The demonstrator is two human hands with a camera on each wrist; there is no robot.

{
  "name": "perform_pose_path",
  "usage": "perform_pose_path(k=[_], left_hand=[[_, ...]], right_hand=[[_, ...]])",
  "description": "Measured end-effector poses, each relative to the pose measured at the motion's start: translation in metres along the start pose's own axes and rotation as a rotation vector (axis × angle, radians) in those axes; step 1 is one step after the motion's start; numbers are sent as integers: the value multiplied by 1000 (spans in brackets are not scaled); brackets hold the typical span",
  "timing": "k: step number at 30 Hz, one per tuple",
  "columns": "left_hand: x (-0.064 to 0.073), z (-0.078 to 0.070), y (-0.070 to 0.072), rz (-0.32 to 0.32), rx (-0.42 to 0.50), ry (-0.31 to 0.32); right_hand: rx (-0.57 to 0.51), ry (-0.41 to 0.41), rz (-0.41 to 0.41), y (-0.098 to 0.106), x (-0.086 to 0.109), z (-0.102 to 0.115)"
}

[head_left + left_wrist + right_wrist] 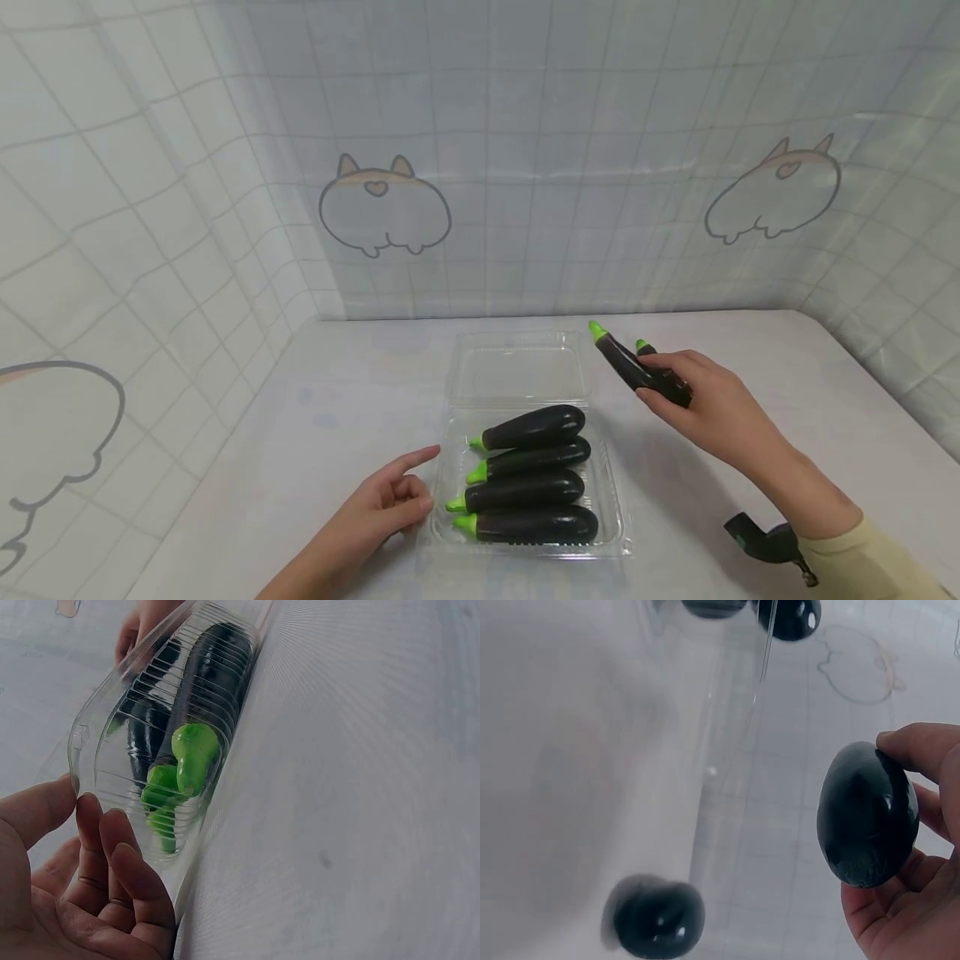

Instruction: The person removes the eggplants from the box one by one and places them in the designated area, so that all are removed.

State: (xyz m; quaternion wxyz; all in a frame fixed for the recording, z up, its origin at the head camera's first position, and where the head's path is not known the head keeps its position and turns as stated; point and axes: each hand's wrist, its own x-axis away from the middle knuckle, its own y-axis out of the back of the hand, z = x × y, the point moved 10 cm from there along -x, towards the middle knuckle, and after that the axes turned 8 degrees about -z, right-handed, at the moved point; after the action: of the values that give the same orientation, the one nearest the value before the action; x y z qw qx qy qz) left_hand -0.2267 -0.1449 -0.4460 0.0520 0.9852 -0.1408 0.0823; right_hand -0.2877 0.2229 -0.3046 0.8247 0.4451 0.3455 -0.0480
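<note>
A clear plastic clamshell box (617, 525) lies with its lid (521, 371) folded back. In its base several dark purple eggplants (536, 526) lie side by side, green stems to the left. At the front left my left hand (390, 506) pinches the box's rim between thumb and fingertips, as the left wrist view shows. My right hand (712, 408) grips another eggplant (868, 814) above the table, right of the box, its green stem pointing away to the left. Behind that hand shows one more eggplant (647, 347), mostly hidden; the right wrist view shows its rounded end (660, 919).
A white cloth covers the table (360, 375). Behind and at both sides hangs a grid-patterned curtain (517, 167) with cartoon animal prints. A black device with a strap (765, 542) sits by the right wrist.
</note>
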Motion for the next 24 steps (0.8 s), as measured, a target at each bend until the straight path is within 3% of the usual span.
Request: perform_pose_path(k=[17, 24], left_hand=[[-1, 0, 0, 0, 4, 7], [0, 2, 1, -7, 9, 26]], right_hand=[[47, -192, 13, 21, 4, -71], [74, -251, 33, 20, 7, -99]])
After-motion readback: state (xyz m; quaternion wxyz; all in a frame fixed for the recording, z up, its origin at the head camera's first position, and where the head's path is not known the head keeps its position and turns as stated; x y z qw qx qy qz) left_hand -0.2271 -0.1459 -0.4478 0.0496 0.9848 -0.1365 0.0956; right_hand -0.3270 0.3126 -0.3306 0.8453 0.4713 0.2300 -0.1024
